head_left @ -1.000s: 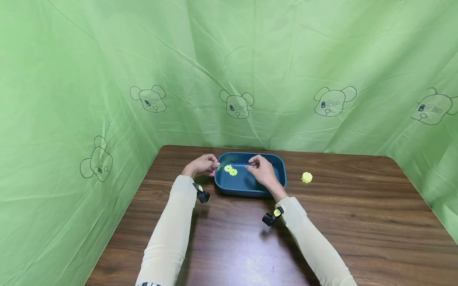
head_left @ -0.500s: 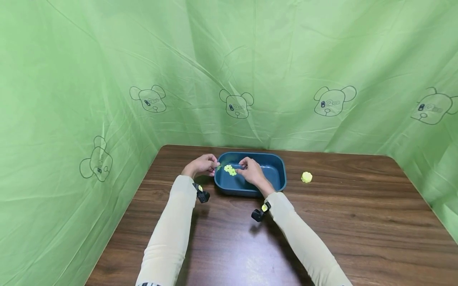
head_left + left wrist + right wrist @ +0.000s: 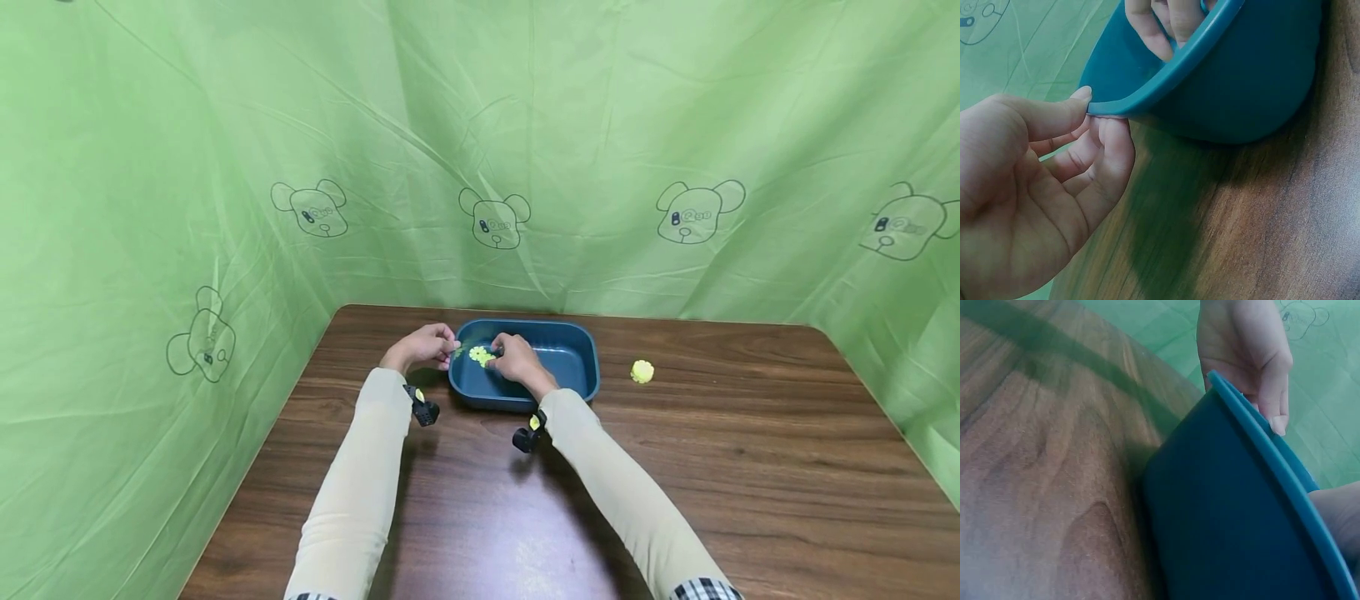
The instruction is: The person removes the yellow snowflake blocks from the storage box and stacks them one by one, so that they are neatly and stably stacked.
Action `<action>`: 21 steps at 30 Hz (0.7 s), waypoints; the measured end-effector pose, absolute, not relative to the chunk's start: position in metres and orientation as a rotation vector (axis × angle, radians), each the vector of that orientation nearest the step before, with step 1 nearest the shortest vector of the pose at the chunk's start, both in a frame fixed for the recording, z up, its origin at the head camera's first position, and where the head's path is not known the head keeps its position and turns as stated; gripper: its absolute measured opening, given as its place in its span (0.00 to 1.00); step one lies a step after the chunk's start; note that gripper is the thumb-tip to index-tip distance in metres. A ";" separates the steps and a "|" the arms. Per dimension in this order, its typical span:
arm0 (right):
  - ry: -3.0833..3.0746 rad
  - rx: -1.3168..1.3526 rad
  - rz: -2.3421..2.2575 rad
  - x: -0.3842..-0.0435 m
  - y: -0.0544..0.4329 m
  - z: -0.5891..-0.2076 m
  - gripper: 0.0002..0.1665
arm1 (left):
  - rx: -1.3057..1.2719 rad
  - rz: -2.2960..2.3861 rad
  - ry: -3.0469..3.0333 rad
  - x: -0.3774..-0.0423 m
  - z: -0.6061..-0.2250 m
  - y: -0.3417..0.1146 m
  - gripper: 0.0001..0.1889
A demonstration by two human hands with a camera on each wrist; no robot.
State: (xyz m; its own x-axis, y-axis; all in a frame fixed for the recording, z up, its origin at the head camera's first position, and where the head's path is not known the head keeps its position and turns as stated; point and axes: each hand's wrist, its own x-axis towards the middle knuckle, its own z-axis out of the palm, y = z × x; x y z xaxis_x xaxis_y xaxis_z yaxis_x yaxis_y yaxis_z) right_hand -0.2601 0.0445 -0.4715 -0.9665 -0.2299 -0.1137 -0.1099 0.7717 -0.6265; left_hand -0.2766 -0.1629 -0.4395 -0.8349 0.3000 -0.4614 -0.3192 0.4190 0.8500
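Observation:
A dark blue rectangular basin (image 3: 525, 403) stands on the table. My left hand (image 3: 426, 345) pinches its left rim; the left wrist view shows the thumb (image 3: 1060, 117) over the edge and curled fingers below. My right hand (image 3: 517, 360) reaches down inside the basin, thumb and forefinger apart at two yellow-green flower-shaped pieces (image 3: 477, 353). One piece is partly covered by the fingertips. In the right wrist view the basin wall hides most of this hand, leaving only a part (image 3: 1341, 512) above the rim.
A pale yellow scalloped piece (image 3: 642, 372) lies on the brown wooden table (image 3: 750, 417), right of the basin. Green cloth (image 3: 600, 125) with printed mouse heads hangs behind and at the sides.
My right hand has moved left across the basin and lower, from its middle to the flower-shaped pieces. The left hand has stayed at the rim.

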 end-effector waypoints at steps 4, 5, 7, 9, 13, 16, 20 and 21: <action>2.786 -0.309 -0.888 -0.263 0.044 -0.471 0.20 | -0.018 1.437 2.116 -0.277 -0.439 -0.163 0.05; 2.788 -0.320 -0.867 -0.264 0.044 -0.471 0.20 | -0.018 1.437 2.117 -0.277 -0.439 -0.163 0.05; 2.793 -0.338 -0.824 -0.265 0.044 -0.471 0.20 | -0.016 1.437 2.118 -0.277 -0.438 -0.163 0.04; 2.796 -0.340 -0.796 -0.265 0.044 -0.470 0.20 | -0.021 1.443 2.115 -0.277 -0.437 -0.162 0.04; 2.799 -0.311 -0.782 -0.264 0.044 -0.468 0.17 | -0.025 1.443 2.115 -0.277 -0.435 -0.162 0.04; 2.798 -0.279 -0.779 -0.264 0.045 -0.468 0.16 | -0.023 1.446 2.115 -0.276 -0.435 -0.162 0.04; 2.788 -0.262 -0.802 -0.266 0.049 -0.469 0.14 | -0.015 1.445 2.117 -0.276 -0.436 -0.162 0.05; 2.783 -0.265 -0.813 -0.266 0.051 -0.469 0.12 | -0.014 1.442 2.118 -0.275 -0.436 -0.162 0.05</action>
